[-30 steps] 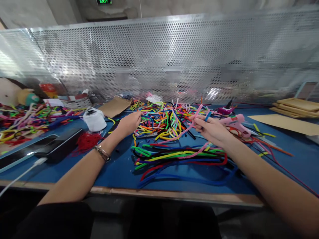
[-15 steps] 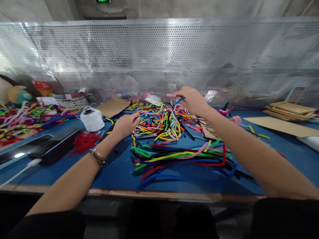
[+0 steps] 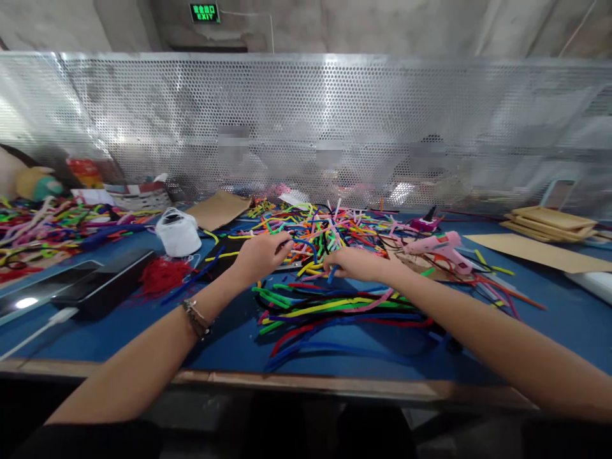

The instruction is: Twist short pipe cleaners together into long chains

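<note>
A heap of short, many-coloured pipe cleaners (image 3: 325,233) lies on the blue table (image 3: 229,331). Long pipe cleaners (image 3: 335,309) in green, yellow, red and blue lie in front of it. My left hand (image 3: 262,255), with a bracelet on the wrist, rests at the heap's left edge with its fingers curled into the pieces. My right hand (image 3: 356,262) is low at the heap's near edge, closed on a short blue pipe cleaner (image 3: 331,274).
A pink glue gun (image 3: 437,245) lies right of the heap. A white roll (image 3: 178,233), red thread (image 3: 162,274), a black box (image 3: 115,284) and a phone (image 3: 33,296) sit left. More pipe cleaners (image 3: 52,223) lie far left. Cardboard (image 3: 540,252) lies right. A perforated metal screen (image 3: 306,127) closes the back.
My right hand came down from the far side of the heap to its near edge, still with the blue piece. My left hand shifted slightly right into the heap.
</note>
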The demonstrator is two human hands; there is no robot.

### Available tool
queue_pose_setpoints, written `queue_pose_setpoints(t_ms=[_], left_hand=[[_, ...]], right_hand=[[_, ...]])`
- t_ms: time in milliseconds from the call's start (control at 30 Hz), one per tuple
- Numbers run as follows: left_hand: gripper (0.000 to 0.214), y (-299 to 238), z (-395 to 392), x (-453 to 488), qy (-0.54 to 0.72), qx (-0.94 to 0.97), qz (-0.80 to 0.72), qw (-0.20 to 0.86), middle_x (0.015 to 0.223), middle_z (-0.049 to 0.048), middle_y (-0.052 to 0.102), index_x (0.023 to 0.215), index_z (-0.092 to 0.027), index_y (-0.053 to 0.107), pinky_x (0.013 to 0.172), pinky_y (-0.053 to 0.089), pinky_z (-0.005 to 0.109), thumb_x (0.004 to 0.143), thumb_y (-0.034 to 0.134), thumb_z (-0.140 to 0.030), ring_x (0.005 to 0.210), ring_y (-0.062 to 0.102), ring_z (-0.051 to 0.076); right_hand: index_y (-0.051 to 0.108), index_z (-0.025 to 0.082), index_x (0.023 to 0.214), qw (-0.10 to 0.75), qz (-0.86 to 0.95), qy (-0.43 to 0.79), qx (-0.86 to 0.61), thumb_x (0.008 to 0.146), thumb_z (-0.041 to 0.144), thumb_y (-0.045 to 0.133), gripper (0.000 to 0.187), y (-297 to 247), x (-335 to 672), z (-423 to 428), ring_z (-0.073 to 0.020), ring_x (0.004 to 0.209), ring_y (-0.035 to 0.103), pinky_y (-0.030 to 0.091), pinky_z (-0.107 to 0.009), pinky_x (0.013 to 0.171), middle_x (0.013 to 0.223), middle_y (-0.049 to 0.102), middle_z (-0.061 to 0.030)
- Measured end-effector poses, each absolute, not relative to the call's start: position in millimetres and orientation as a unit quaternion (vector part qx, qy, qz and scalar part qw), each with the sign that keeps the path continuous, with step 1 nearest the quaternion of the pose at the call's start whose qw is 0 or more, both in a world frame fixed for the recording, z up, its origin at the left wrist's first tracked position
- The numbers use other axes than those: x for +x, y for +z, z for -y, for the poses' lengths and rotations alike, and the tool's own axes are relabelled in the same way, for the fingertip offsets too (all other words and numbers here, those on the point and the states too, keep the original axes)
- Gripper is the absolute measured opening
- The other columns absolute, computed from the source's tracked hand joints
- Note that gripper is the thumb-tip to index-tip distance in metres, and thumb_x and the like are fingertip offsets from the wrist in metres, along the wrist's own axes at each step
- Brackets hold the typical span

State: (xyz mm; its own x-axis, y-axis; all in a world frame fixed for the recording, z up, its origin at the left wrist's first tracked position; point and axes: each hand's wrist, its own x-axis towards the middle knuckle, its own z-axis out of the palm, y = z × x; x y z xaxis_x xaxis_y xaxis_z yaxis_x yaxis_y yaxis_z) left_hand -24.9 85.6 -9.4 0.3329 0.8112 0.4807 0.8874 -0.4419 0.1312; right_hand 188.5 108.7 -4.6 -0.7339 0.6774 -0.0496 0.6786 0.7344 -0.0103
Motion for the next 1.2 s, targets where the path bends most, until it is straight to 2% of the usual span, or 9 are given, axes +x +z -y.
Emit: queue_pose_setpoints(t_ms=[167, 267, 367, 467, 633, 800, 1000, 1067, 1200], left_hand=[[0.035, -13.6, -86.1, -20.0, -0.286, -0.825, 0.487, 0.038, 0.057, -0.0012, 0.051, 0.071, -0.015, 0.055, 0.053, 0.032, 0.019, 0.083, 0.027, -0.032, 0.054, 0.047, 0.011], [0.036, -15.6, -88.8, -18.9, -0.297, -0.829, 0.474, 0.019, 0.056, -0.0022, 0.05, 0.069, -0.014, 0.054, 0.05, 0.032, 0.018, 0.083, 0.026, -0.03, 0.052, 0.045, 0.009], [0.036, -17.5, -86.8, -15.3, -0.295, -0.837, 0.461, 0.012, 0.055, -0.0023, 0.051, 0.067, -0.014, 0.055, 0.049, 0.032, 0.018, 0.083, 0.027, -0.031, 0.051, 0.045, 0.009], [0.034, -19.8, -78.1, -8.3, -0.286, -0.843, 0.454, 0.022, 0.058, -0.0003, 0.055, 0.071, -0.015, 0.057, 0.05, 0.031, 0.02, 0.083, 0.03, -0.03, 0.053, 0.048, 0.011], [0.03, -23.4, -64.1, 0.4, -0.258, -0.858, 0.442, 0.046, 0.056, 0.001, 0.055, 0.081, -0.016, 0.057, 0.046, 0.027, 0.021, 0.083, 0.031, -0.03, 0.049, 0.049, 0.014], [0.032, -19.9, -60.4, 4.1, -0.25, -0.881, 0.401, 0.029, 0.072, 0.0031, 0.061, 0.083, -0.017, 0.056, 0.061, 0.038, 0.024, 0.084, 0.028, -0.032, 0.068, 0.056, 0.016], [0.036, -21.4, -48.5, 16.8, -0.284, -0.885, 0.324, -0.178, 0.102, 0.0092, 0.057, 0.106, -0.013, 0.045, 0.077, 0.041, 0.029, 0.083, 0.035, -0.039, 0.089, 0.052, 0.017], [0.036, -23.2, -47.1, 18.5, -0.309, -0.87, 0.325, -0.204, 0.1, 0.0084, 0.057, 0.107, -0.013, 0.044, 0.076, 0.041, 0.027, 0.082, 0.037, -0.038, 0.086, 0.052, 0.016], [0.03, -23.1, -51.2, 14.4, -0.339, -0.85, 0.356, -0.188, 0.076, 0.0008, 0.057, 0.093, -0.016, 0.053, 0.056, 0.038, 0.02, 0.081, 0.041, -0.04, 0.061, 0.048, 0.011]], right_hand=[[0.052, 0.012, 0.101, -0.101, -0.881, 0.014, 0.462, 0.083, 0.029, 0.046, 0.026, -0.2, 186.2, -128.0, -0.0156, 0.084, 0.055, 0.043, -0.036, 0.076, 0.094, 0.057, -0.0067], [0.042, 0.009, 0.115, -0.174, -0.871, -0.017, 0.46, 0.083, 0.029, 0.044, 0.038, 7.6, 191.5, -122.9, -0.0179, 0.092, 0.052, 0.041, -0.034, 0.079, 0.104, 0.055, -0.0118], [0.041, 0.015, 0.117, -0.212, -0.879, -0.065, 0.423, 0.088, 0.031, 0.03, 0.035, 8.9, 195.4, -102.1, -0.0149, 0.1, 0.049, 0.041, -0.029, 0.08, 0.114, 0.051, -0.0089], [0.044, 0.015, 0.115, -0.225, -0.886, -0.096, 0.395, 0.088, 0.031, 0.026, 0.036, 2.4, 193.1, -79.5, -0.0124, 0.09, 0.054, 0.044, -0.025, 0.073, 0.104, 0.056, -0.0063], [0.054, 0.012, 0.1, -0.216, -0.892, -0.095, 0.385, 0.085, 0.018, 0.03, 0.028, -11.4, 188.0, -65.1, -0.0098, 0.057, 0.054, 0.043, -0.02, 0.054, 0.065, 0.059, -0.0001], [0.049, 0.012, 0.112, -0.2, -0.896, -0.026, 0.396, 0.077, 0.005, 0.034, 0.039, -19.7, 193.0, -62.2, -0.0157, 0.079, 0.059, 0.045, -0.027, 0.068, 0.094, 0.062, -0.0096], [0.049, 0.009, 0.112, -0.151, -0.902, 0.059, 0.401, 0.076, 0.004, 0.035, 0.039, -20.2, 191.2, -50.2, -0.0233, 0.089, 0.058, 0.045, -0.036, 0.071, 0.1, 0.06, -0.0164], [0.046, 0.008, 0.115, -0.145, -0.901, 0.079, 0.4, 0.077, 0.006, 0.036, 0.04, -19.6, 189.7, -48.3, -0.0242, 0.089, 0.058, 0.046, -0.037, 0.07, 0.101, 0.059, -0.0174], [0.04, 0.009, 0.119, -0.197, -0.909, 0.156, 0.332, 0.081, 0.014, 0.035, 0.039, -23.1, 191.1, -49.6, -0.0207, 0.089, 0.057, 0.048, -0.033, 0.068, 0.102, 0.059, -0.0153]])
